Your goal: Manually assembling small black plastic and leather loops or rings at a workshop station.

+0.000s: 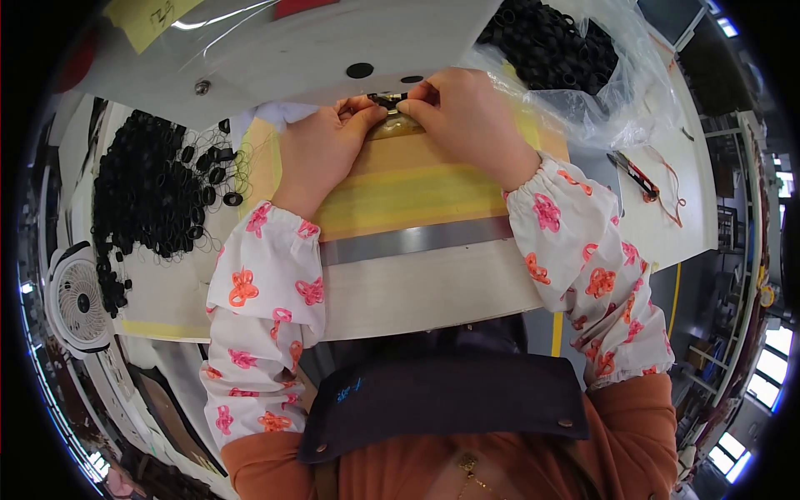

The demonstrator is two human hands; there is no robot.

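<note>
My left hand (321, 150) and my right hand (471, 117) meet under the front of a white machine head (283, 71). Thumb and fingers of each are pinched together at a small black band-like piece (387, 101), mostly covered by the fingertips. Beneath the fingertips is a shiny metal part (396, 127) of the machine bed. To the left lies a heap of small black loops (154, 187), some with loose threads trailing. At the far right, a clear plastic bag (642, 92) holds many black rings (554, 50).
Yellow tape (417, 190) and a grey metal strip (417, 239) cross the worktop before me. Red-and-black snips (635, 175) lie at the right beside an orange cord (673, 208). A white fan (79, 296) stands at the left edge. A yellow note (154, 18) hangs on the machine.
</note>
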